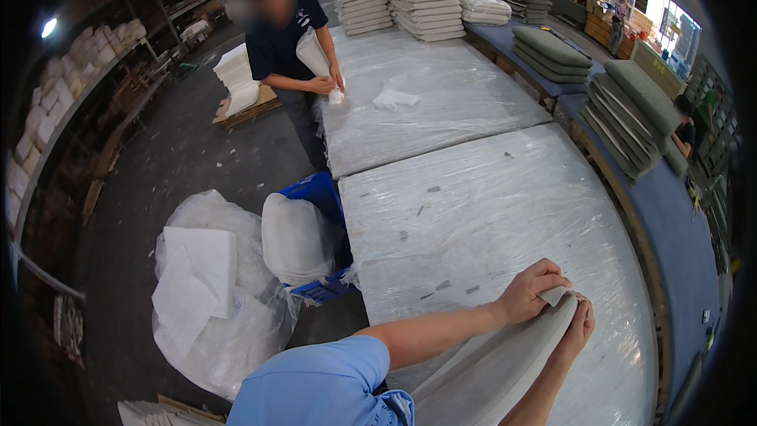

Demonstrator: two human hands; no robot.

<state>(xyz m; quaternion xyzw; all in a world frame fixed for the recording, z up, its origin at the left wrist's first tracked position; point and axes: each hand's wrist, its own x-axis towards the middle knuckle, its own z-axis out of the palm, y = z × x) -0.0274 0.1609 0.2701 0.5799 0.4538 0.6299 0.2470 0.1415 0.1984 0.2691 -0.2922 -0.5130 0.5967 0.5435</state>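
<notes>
A long pale grey cushion-like pad (505,367) stands on edge at the lower right, over the near plastic-wrapped table (481,213). My left hand (534,292) is closed on a folded flap of fabric at the far tip of the pad. My right hand (579,330) grips the same tip from the right side, its fingers bent round the edge. The two hands almost meet there. My body and the frame's lower edge hide the near end of the pad.
Dark scraps (444,285) dot the table. To the left are a blue crate (319,189) of white pads and a plastic bag (252,347) topped with white sheets. Across the far table stands a co-worker (284,55) handling a white piece. Grey-green pads (631,114) are stacked on a blue bench (670,229).
</notes>
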